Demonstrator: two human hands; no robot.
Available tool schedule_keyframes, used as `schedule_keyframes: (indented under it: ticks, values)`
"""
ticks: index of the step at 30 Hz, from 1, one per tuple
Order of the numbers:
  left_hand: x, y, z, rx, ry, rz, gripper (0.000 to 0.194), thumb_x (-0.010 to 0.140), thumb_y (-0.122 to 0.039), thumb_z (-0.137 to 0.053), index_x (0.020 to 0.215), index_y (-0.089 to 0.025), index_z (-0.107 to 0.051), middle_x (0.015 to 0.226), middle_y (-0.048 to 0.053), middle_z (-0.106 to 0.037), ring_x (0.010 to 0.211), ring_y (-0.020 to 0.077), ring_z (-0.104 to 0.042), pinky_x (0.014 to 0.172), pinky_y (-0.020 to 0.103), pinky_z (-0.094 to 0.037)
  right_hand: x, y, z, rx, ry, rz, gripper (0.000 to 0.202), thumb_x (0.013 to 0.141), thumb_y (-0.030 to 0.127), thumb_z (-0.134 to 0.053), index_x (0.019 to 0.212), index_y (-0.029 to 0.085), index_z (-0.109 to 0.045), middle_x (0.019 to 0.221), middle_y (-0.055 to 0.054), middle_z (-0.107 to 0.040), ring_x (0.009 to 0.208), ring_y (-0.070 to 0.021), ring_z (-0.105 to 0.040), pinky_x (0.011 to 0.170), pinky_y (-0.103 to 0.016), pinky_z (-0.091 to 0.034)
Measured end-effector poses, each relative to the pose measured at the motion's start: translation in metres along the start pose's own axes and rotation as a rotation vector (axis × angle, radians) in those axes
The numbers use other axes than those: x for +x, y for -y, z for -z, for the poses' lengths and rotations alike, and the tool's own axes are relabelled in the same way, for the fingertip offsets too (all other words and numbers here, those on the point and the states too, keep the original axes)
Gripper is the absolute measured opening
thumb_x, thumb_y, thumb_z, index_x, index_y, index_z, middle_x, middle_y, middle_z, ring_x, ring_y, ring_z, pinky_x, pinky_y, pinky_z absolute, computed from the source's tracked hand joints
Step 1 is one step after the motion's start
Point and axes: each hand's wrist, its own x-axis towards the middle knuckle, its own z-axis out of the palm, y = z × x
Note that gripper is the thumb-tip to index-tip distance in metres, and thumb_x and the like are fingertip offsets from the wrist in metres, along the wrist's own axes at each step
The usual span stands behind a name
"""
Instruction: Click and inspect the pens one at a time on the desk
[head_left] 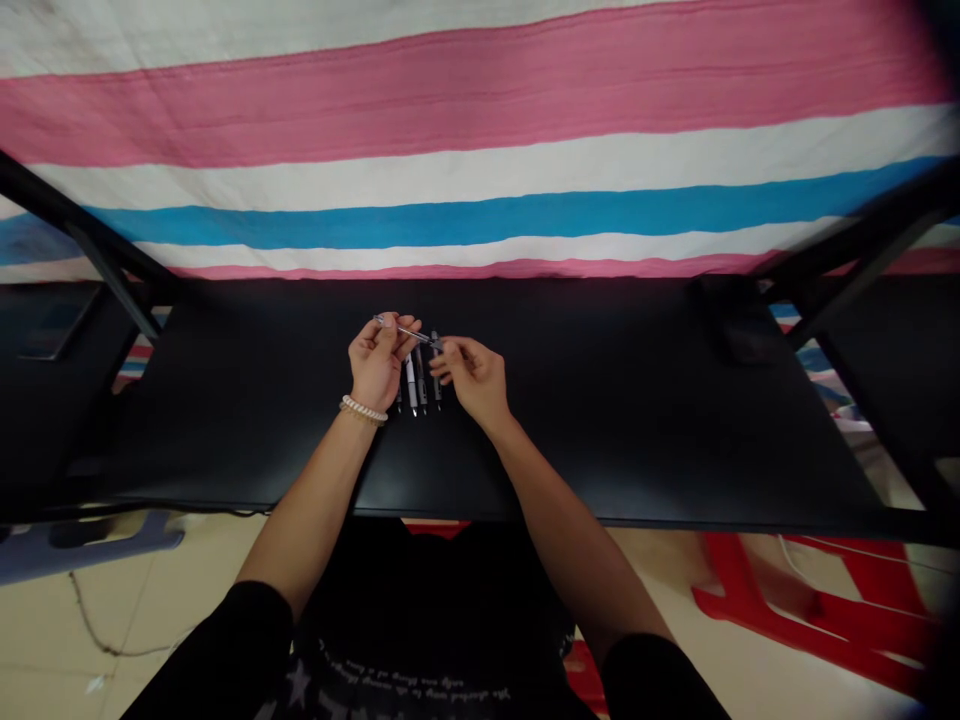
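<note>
My left hand (377, 358), with a beaded bracelet at its wrist, pinches the clear barrel of a slim pen (412, 333) between thumb and fingers. The pen slants down to the right, above the tabletop. At its darker right end, my right hand (477, 380) has thumb and fingertips closed on it. Under and between the hands, several pens lie side by side on the black table (600, 400), tips toward me. Among them are a white pen (411, 384) and a dark pen (437, 385). My fingers partly cover the row.
A striped pink, white and blue sheet (480, 220) hangs along the table's far edge. Dark frame bars slope at both sides. A dark flat object (739, 330) lies at the far right. Below the front edge are a red stool (810, 600) and a grey-blue stool (112, 545).
</note>
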Motion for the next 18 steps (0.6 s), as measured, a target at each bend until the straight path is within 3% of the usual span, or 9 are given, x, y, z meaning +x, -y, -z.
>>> schedule_keyframes:
  ticks: [3, 6, 9, 18]
  values:
    - [0.001, -0.002, 0.001, -0.001, -0.025, -0.008, 0.023, 0.078, -0.034, -0.085, 0.086, -0.018, -0.071, 0.088, 0.005, -0.077, 0.085, 0.0172, -0.076, 0.082, 0.03, -0.06, 0.001, -0.001, 0.001, -0.011, -0.018, 0.055, 0.047, 0.078, 0.059, -0.076, 0.109, 0.024, -0.073, 0.087, -0.004, -0.077, 0.073, -0.0175, -0.075, 0.067, -0.031, -0.063]
    - [0.002, -0.003, 0.002, 0.0, -0.025, -0.008, 0.019, 0.08, -0.032, -0.083, 0.086, -0.018, -0.072, 0.088, 0.005, -0.077, 0.084, 0.0169, -0.076, 0.081, 0.03, -0.059, 0.001, 0.0, 0.003, -0.039, 0.008, 0.01, 0.043, 0.086, 0.062, -0.066, 0.091, 0.021, -0.076, 0.067, -0.002, -0.071, 0.053, -0.0141, -0.068, 0.054, -0.028, -0.059]
    - [0.002, -0.004, 0.002, 0.001, -0.04, -0.015, 0.015, 0.082, -0.03, -0.081, 0.086, -0.018, -0.071, 0.089, 0.005, -0.076, 0.085, 0.0171, -0.076, 0.081, 0.031, -0.059, 0.001, 0.002, 0.004, -0.027, -0.026, 0.009, 0.045, 0.078, 0.062, -0.074, 0.096, 0.021, -0.076, 0.071, -0.002, -0.073, 0.056, -0.0141, -0.069, 0.053, -0.027, -0.058]
    - [0.002, -0.004, 0.001, -0.018, -0.036, -0.021, 0.017, 0.081, -0.03, -0.082, 0.085, -0.018, -0.071, 0.088, 0.005, -0.076, 0.084, 0.0169, -0.075, 0.08, 0.03, -0.058, -0.001, 0.01, 0.004, -0.024, 0.03, -0.036, 0.043, 0.082, 0.062, -0.071, 0.091, 0.02, -0.076, 0.066, -0.001, -0.07, 0.051, -0.0122, -0.066, 0.044, -0.023, -0.053]
